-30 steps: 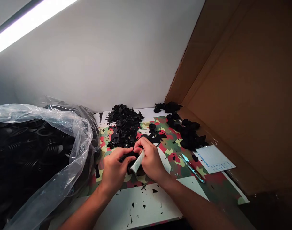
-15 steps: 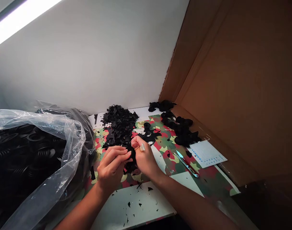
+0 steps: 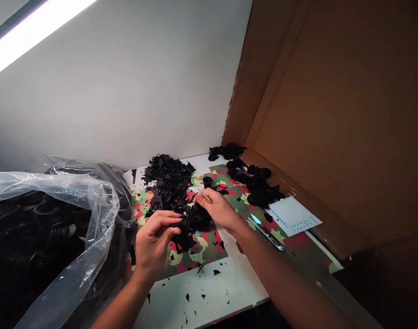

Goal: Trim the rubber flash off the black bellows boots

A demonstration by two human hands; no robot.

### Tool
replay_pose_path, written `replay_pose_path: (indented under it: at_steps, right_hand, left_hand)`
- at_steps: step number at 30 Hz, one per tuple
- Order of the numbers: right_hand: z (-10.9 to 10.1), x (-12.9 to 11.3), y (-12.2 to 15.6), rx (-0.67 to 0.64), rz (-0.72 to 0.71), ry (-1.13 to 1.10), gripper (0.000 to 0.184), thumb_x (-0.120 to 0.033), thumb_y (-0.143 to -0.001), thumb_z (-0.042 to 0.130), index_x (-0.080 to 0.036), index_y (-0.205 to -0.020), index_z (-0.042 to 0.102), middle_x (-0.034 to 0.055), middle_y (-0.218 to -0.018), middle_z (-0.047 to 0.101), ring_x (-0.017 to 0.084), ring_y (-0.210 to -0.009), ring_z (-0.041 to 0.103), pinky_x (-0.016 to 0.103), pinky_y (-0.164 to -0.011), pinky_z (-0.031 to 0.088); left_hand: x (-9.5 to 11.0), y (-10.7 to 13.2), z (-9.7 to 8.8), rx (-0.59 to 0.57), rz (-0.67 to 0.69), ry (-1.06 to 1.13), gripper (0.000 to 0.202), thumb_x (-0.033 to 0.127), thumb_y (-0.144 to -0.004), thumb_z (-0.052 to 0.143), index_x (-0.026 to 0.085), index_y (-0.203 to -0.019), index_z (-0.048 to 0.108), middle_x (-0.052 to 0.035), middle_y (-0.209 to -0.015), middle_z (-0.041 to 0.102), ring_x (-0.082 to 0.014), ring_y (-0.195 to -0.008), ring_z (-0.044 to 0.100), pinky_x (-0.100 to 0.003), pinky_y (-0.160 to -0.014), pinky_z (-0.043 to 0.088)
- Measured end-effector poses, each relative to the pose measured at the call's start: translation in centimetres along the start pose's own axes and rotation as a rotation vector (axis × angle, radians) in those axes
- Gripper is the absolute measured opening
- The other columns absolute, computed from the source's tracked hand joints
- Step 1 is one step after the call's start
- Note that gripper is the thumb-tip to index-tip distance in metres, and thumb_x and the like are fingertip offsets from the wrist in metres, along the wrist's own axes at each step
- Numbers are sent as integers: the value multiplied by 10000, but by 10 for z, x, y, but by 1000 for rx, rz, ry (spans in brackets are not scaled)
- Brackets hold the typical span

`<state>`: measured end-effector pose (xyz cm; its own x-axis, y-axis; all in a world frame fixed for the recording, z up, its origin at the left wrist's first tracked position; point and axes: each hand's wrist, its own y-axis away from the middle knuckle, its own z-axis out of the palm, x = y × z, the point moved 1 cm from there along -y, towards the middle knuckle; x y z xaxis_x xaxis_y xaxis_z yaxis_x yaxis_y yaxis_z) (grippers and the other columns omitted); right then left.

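Note:
My left hand (image 3: 152, 246) grips a small black ribbed rubber bellows (image 3: 183, 224) between thumb and fingers, low over the camouflage-patterned mat (image 3: 195, 249). To its right my right hand (image 3: 217, 208) is closed in a pinch. Dark black material (image 3: 200, 218) shows just below those fingertips, and whether the hand holds it I cannot tell. Behind both hands lies a heap of thin black rubber scraps (image 3: 166, 176). Another black ribbed part (image 3: 207, 181) stands on the mat beyond my right hand.
An open clear plastic bag (image 3: 106, 219) full of black ribbed parts stands at left. Black clumps (image 3: 260, 187) line the cardboard wall (image 3: 315, 114) at right. Small snips (image 3: 267, 233) lie beside a white printed card (image 3: 294, 215). Black bits dot the white front surface (image 3: 209, 315).
My hands have moved apart, the right one going right and a little up. The ribbed bellows now shows in my left hand. The view has shifted slightly.

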<state>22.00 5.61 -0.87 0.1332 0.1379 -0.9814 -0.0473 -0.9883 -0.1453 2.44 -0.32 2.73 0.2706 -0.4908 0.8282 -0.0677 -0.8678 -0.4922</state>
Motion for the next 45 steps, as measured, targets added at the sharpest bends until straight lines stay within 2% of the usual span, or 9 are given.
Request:
replay_pose_path:
  at_steps: [4,9,16,21,25,29,35,41,45]
  right_hand:
    - [7,-17,15,-80,-157,27,363,-493,-836,733,-221,-611,647,10,-769,545,188,-742,561,334,-728,473]
    - [17,-35,35,-122,-335,17,111,-368,-898,744,-272,-869,792,19,-813,556,192,-773,572,337,-730,509]
    - [30,-32,47,-128,-452,182,160,-159,-940,624,-230,-825,711,18,-817,565,171,-730,559,306,-662,483]
    - [34,-32,48,-147,-468,359,233,-2,-814,467,-215,-742,531,19,-814,568,173,-737,528,311,-685,420]
    - [26,-33,40,-129,-369,230,188,-85,-835,431,-233,-719,427,3,-779,507,165,-701,485,290,-625,378]
    - [2,-30,24,112,-203,90,260,-344,-967,429,-247,-728,396,-27,-695,406,158,-625,388,281,-568,330]
    - [2,-26,28,-146,7,92,644,-782,-922,385,-238,-580,345,-44,-565,296,133,-538,281,289,-512,237]
    - [11,-33,39,-100,-187,-22,578,-565,-1060,273,-217,-733,599,-2,-656,481,167,-647,489,305,-631,403]
    - [12,-37,40,-121,-368,108,317,-328,-1066,411,-218,-936,678,38,-852,609,177,-771,606,306,-693,501]
  left_hand:
    - [-9,-4,-7,6,-195,7,51,233,-785,764,237,-765,811,-33,-792,800,-207,-751,730,-294,-701,588]
    - [-14,0,-7,14,-224,-4,101,161,-754,748,241,-761,811,-19,-790,794,-192,-751,721,-278,-712,571]
    - [-11,2,-2,-6,42,-153,188,57,-819,684,220,-779,768,-7,-786,776,-155,-714,720,-237,-675,572]
    - [-4,4,1,-44,249,-298,171,52,-867,682,208,-840,745,-14,-802,754,-143,-721,708,-217,-673,581]
    - [-2,7,1,-78,277,-315,208,47,-888,647,220,-861,759,-31,-837,762,-157,-760,713,-239,-703,595]
    - [-8,7,-2,-80,33,-85,135,103,-816,757,232,-842,784,-23,-827,774,-172,-778,728,-237,-703,590]
    - [-12,0,-6,27,-310,199,186,265,-680,897,236,-849,823,-32,-839,769,-186,-805,707,-236,-700,566]
    - [-7,0,-8,20,-233,119,102,207,-691,867,236,-773,812,-27,-798,760,-190,-785,694,-256,-702,548]
    - [-9,2,-9,10,-186,24,98,135,-727,811,230,-731,789,-11,-766,756,-171,-740,683,-254,-691,527]
